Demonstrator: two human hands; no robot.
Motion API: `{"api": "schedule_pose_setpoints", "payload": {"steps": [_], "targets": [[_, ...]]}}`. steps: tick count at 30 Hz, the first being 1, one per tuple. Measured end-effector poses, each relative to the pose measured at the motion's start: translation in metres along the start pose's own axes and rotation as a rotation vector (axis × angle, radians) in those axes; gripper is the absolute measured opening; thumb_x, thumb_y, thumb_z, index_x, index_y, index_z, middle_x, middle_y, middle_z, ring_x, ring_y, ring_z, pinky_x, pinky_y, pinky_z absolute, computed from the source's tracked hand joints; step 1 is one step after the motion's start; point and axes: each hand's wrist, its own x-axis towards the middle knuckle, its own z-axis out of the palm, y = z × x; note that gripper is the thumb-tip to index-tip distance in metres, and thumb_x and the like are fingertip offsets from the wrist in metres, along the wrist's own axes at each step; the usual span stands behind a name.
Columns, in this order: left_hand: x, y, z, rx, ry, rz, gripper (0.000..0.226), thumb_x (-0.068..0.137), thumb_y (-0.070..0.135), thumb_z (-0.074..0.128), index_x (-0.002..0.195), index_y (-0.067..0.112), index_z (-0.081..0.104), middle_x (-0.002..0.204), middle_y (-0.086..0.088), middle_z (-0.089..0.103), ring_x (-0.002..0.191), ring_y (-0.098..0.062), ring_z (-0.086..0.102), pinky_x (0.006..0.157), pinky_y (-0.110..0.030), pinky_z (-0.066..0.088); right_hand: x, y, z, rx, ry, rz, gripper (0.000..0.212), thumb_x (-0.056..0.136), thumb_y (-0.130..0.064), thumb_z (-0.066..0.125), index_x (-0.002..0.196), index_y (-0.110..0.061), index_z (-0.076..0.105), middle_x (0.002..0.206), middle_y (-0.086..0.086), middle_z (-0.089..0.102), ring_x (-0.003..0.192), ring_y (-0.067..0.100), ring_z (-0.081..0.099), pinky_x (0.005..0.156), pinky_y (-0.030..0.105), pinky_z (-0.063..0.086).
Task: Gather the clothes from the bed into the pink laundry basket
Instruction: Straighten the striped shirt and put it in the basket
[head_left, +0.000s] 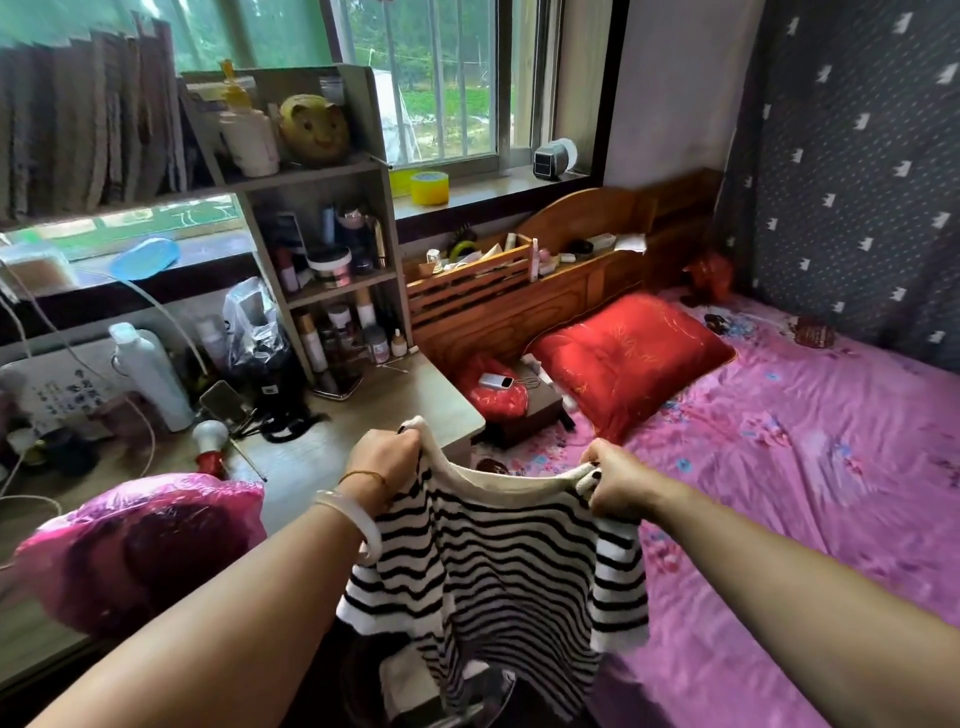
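Striped top (498, 561): held up by shoulders, above bed (779, 467) edge.
L hand (384, 457): grips top.
R hand (615, 486): grips top.

One striped sweater (498, 566), one red pillow (631, 358)

Bed (810, 467) open rightward; cluttered desk (322, 447), seemingly pink bag (140, 540) crowd left.

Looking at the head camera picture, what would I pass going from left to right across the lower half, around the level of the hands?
Pink plastic bag on the desk → left hand → striped top held up by both hands → right hand → pink flowered bedsheet.
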Motion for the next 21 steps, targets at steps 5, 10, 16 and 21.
{"api": "schedule_pose_setpoints", "payload": {"steps": [5,10,16,21], "targets": [[-0.001,-0.011,0.002,-0.046,-0.097,0.036,0.026,0.091,0.022,0.047,0.078,0.009,0.066,0.079,-0.008,0.065,0.076,-0.022,0.057,0.064,-0.029,0.043,-0.003,-0.007,-0.017,0.07,0.048,-0.055,0.009,0.078,-0.014,0.064,0.07,-0.015,0.062,0.07,0.002,0.058,0.066,0.016,0.055,0.054,0.023,0.039],[-0.008,-0.015,0.022,-0.141,-0.158,-0.016,0.027,0.089,0.015,0.049,0.066,0.011,0.062,0.067,-0.005,0.061,0.069,-0.023,0.056,0.063,-0.028,0.044,-0.014,-0.035,-0.01,0.665,-0.048,0.12,0.024,0.091,-0.021,0.063,0.096,0.002,0.068,0.082,0.015,0.064,0.067,0.023,0.059,0.06,0.031,0.05],[-0.033,0.013,0.047,-0.683,-0.5,-0.078,0.025,0.094,0.032,0.054,0.089,0.014,0.07,0.092,-0.011,0.065,0.083,-0.025,0.061,0.078,-0.036,0.045,-0.039,-0.084,0.018,0.874,-0.392,0.103,0.02,0.098,-0.005,0.043,0.089,-0.014,0.058,0.076,0.004,0.059,0.062,0.012,0.055,0.055,0.028,0.05],[-0.035,0.008,0.041,-0.486,-0.698,0.253,0.051,0.069,0.023,0.083,0.114,0.014,0.062,0.105,-0.006,0.071,0.101,-0.02,0.067,0.091,-0.034,0.052,-0.04,-0.091,0.01,1.052,-0.43,0.096,0.017,0.096,-0.002,0.044,0.095,-0.002,0.062,0.074,0.011,0.065,0.067,0.02,0.063,0.059,0.032,0.058]]}}
